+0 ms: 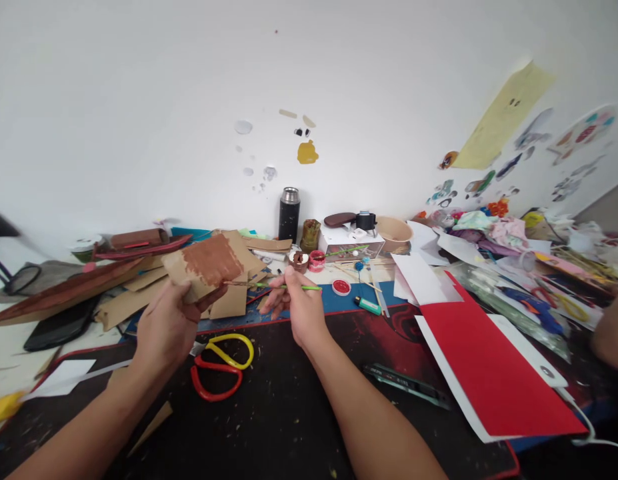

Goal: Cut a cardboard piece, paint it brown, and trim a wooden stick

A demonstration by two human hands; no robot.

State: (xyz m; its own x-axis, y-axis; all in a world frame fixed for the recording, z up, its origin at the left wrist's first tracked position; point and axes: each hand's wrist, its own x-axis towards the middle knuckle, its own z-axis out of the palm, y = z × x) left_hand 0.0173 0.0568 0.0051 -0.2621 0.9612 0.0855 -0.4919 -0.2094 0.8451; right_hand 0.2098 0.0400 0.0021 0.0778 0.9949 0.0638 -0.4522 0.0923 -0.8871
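Note:
My left hand (169,321) grips a piece of cardboard (209,263) by its lower edge, tilted up off the table. Brown paint covers most of its face, with bare tan left along the left and lower sides. In my right hand (305,308) is a thin green paintbrush (269,286), pinched between thumb and fingers. Its tip points left and meets the lower right edge of the cardboard, close to my left fingers. Behind my right hand stand a small pot of brown paint (299,261) and a small pot of red paint (317,261).
Scissors (223,363) with red and yellow handles lie below the cardboard. A black flask (289,215) stands by the wall. Red paper (493,360), a cutter knife (406,385) and a red-filled lid (341,287) are to the right. Another person's arm (611,330) shows at the right edge.

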